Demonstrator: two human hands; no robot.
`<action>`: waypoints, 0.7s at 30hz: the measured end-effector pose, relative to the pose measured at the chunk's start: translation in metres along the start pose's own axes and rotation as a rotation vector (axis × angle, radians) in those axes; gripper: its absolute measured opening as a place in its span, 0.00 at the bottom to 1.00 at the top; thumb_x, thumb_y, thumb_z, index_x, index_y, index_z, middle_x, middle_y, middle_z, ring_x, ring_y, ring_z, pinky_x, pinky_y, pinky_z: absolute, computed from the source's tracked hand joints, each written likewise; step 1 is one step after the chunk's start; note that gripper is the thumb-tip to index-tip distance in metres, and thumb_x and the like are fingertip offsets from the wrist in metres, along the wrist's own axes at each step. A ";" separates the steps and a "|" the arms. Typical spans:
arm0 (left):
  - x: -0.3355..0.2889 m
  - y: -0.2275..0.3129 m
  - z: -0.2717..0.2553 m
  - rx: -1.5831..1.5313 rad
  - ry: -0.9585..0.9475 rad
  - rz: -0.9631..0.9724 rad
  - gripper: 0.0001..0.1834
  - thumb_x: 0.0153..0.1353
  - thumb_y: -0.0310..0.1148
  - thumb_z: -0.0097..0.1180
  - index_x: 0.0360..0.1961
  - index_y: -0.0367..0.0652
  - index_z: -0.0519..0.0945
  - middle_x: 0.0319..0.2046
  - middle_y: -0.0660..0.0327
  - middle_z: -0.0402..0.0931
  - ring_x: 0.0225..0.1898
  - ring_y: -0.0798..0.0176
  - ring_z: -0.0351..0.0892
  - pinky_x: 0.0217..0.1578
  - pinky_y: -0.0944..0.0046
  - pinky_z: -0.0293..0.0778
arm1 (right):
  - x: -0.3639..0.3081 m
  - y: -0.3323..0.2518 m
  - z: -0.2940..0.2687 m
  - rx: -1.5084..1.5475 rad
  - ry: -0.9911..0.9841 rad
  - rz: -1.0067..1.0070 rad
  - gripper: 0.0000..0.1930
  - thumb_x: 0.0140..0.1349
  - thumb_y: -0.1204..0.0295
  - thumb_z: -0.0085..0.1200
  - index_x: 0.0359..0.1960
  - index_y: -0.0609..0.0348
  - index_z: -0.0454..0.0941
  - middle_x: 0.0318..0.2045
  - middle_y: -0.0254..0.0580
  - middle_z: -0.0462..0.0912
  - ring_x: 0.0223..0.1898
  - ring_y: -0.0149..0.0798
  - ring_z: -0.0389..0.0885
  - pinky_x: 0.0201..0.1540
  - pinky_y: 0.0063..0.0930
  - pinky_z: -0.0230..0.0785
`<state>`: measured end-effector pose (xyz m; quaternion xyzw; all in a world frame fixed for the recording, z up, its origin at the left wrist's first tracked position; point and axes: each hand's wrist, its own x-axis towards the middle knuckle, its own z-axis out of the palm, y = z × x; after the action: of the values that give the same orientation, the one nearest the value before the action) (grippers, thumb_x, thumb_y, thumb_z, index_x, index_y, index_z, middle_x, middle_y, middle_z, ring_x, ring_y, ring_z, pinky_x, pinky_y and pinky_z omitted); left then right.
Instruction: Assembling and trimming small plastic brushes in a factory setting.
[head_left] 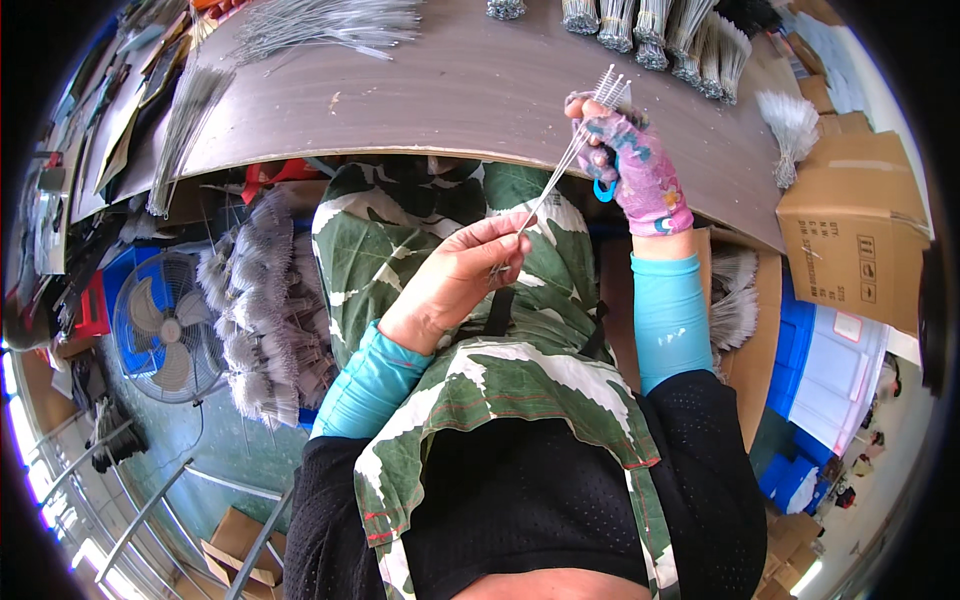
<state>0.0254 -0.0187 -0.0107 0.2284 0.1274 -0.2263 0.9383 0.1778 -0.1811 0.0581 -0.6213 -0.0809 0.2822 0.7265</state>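
Observation:
A few thin wire brushes [566, 160] slant across my lap, their bristled tips up at the table edge. My right hand [640, 165], in a pink patterned fingerless glove, is closed around them just below the bristles. A small blue ring-like piece [604, 190] shows at that hand's fingers. My bare left hand [465, 268] pinches the lower wire ends between thumb and fingers. On the table [450, 110] ahead lie a loose pile of wire brushes [330, 22] and a smaller bunch [190, 125] at the left edge.
Several tied brush bundles [655, 30] stand at the far right of the table, another bundle [788, 130] at its right edge. A cardboard box [855, 225] sits to the right. Below left are a fan [168, 325], heaped brushes [262, 300] and metal rails [150, 510].

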 end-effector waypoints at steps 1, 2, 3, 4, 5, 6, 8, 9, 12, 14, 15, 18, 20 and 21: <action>0.001 -0.003 -0.004 0.026 0.007 0.039 0.15 0.64 0.29 0.50 0.52 0.41 0.73 0.39 0.66 0.76 0.34 0.74 0.72 0.39 0.72 0.69 | -0.001 -0.001 0.001 -0.012 -0.010 -0.028 0.16 0.60 0.64 0.54 0.43 0.65 0.74 0.20 0.24 0.65 0.17 0.18 0.59 0.18 0.13 0.49; 0.001 -0.004 -0.006 0.053 0.014 0.078 0.14 0.63 0.27 0.51 0.50 0.42 0.75 0.37 0.67 0.76 0.32 0.76 0.70 0.37 0.73 0.68 | -0.003 0.002 0.003 -0.010 -0.012 -0.028 0.16 0.60 0.64 0.54 0.43 0.65 0.74 0.20 0.24 0.65 0.17 0.18 0.59 0.18 0.13 0.49; 0.001 -0.003 -0.006 0.056 0.017 0.080 0.14 0.63 0.27 0.51 0.50 0.42 0.75 0.37 0.67 0.76 0.32 0.76 0.70 0.37 0.73 0.68 | -0.004 0.008 0.006 0.118 -0.064 -0.066 0.16 0.59 0.63 0.57 0.43 0.63 0.76 0.19 0.23 0.66 0.17 0.17 0.61 0.17 0.12 0.48; 0.001 -0.002 -0.005 0.068 0.023 0.118 0.13 0.63 0.27 0.52 0.49 0.42 0.75 0.36 0.67 0.76 0.31 0.76 0.69 0.36 0.74 0.67 | -0.006 0.012 0.009 0.246 -0.115 -0.104 0.16 0.57 0.63 0.59 0.43 0.60 0.78 0.19 0.23 0.67 0.17 0.16 0.62 0.16 0.12 0.47; 0.002 -0.001 -0.004 0.080 0.027 0.154 0.13 0.63 0.27 0.52 0.48 0.42 0.76 0.35 0.68 0.76 0.30 0.77 0.68 0.35 0.75 0.66 | -0.013 0.011 0.008 0.145 -0.170 -0.033 0.17 0.57 0.64 0.60 0.45 0.61 0.77 0.20 0.24 0.70 0.17 0.17 0.62 0.16 0.11 0.48; 0.004 -0.002 -0.002 0.084 0.023 0.151 0.13 0.63 0.27 0.52 0.48 0.42 0.76 0.35 0.68 0.76 0.30 0.77 0.68 0.35 0.75 0.66 | -0.021 0.014 0.011 0.069 -0.101 0.023 0.15 0.56 0.65 0.60 0.43 0.60 0.78 0.20 0.26 0.74 0.17 0.18 0.64 0.16 0.11 0.50; 0.011 -0.005 0.001 0.132 0.029 0.166 0.13 0.63 0.27 0.52 0.49 0.42 0.76 0.35 0.67 0.77 0.31 0.76 0.69 0.35 0.74 0.66 | -0.037 0.022 0.016 -0.065 -0.043 0.102 0.13 0.58 0.68 0.58 0.41 0.62 0.76 0.22 0.28 0.73 0.16 0.18 0.64 0.16 0.11 0.52; 0.013 -0.008 0.004 0.137 0.014 0.151 0.13 0.63 0.27 0.52 0.49 0.42 0.76 0.35 0.67 0.77 0.31 0.76 0.69 0.35 0.74 0.66 | -0.045 0.029 0.016 -0.074 0.004 0.119 0.11 0.58 0.68 0.58 0.39 0.62 0.77 0.22 0.29 0.74 0.16 0.18 0.65 0.15 0.11 0.52; 0.026 -0.018 0.005 0.252 0.032 0.094 0.15 0.63 0.29 0.52 0.50 0.42 0.75 0.38 0.67 0.78 0.34 0.75 0.72 0.37 0.73 0.67 | -0.061 0.029 0.014 -0.094 0.124 0.141 0.10 0.60 0.68 0.56 0.39 0.60 0.78 0.24 0.32 0.78 0.18 0.19 0.70 0.16 0.10 0.56; 0.025 -0.014 0.003 0.364 0.076 0.088 0.16 0.64 0.31 0.50 0.53 0.41 0.72 0.42 0.66 0.76 0.41 0.73 0.72 0.43 0.71 0.66 | -0.058 0.042 0.001 -0.064 0.029 0.120 0.12 0.61 0.65 0.56 0.40 0.61 0.78 0.25 0.33 0.79 0.21 0.20 0.73 0.18 0.12 0.60; 0.026 -0.014 0.013 0.411 0.203 0.127 0.17 0.64 0.32 0.49 0.54 0.40 0.71 0.43 0.65 0.75 0.42 0.72 0.72 0.44 0.68 0.67 | -0.059 0.048 -0.008 -0.019 0.015 0.111 0.12 0.62 0.65 0.55 0.40 0.61 0.78 0.25 0.32 0.79 0.23 0.21 0.74 0.18 0.12 0.62; 0.036 -0.015 -0.019 0.380 0.249 0.159 0.08 0.61 0.32 0.55 0.41 0.43 0.78 0.42 0.66 0.75 0.43 0.73 0.70 0.45 0.68 0.64 | -0.078 0.042 -0.030 -0.107 0.053 0.082 0.11 0.62 0.68 0.54 0.42 0.62 0.78 0.30 0.36 0.81 0.25 0.23 0.76 0.19 0.13 0.63; 0.041 -0.013 -0.007 0.335 0.241 0.105 0.06 0.61 0.32 0.56 0.37 0.43 0.78 0.35 0.68 0.75 0.37 0.75 0.70 0.42 0.71 0.65 | -0.106 0.035 -0.059 -0.100 0.165 0.056 0.12 0.62 0.69 0.54 0.43 0.63 0.77 0.33 0.38 0.83 0.26 0.24 0.77 0.19 0.13 0.64; 0.043 -0.013 -0.004 0.337 0.223 0.098 0.06 0.61 0.32 0.57 0.37 0.43 0.78 0.35 0.68 0.75 0.36 0.75 0.71 0.41 0.72 0.65 | -0.123 0.026 -0.075 -0.112 0.240 0.054 0.12 0.62 0.71 0.53 0.45 0.64 0.77 0.37 0.43 0.83 0.26 0.26 0.78 0.20 0.13 0.65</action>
<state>0.0556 -0.0430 -0.0337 0.4116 0.1794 -0.1719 0.8768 0.1037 -0.3066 0.0463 -0.6922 0.0079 0.2202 0.6873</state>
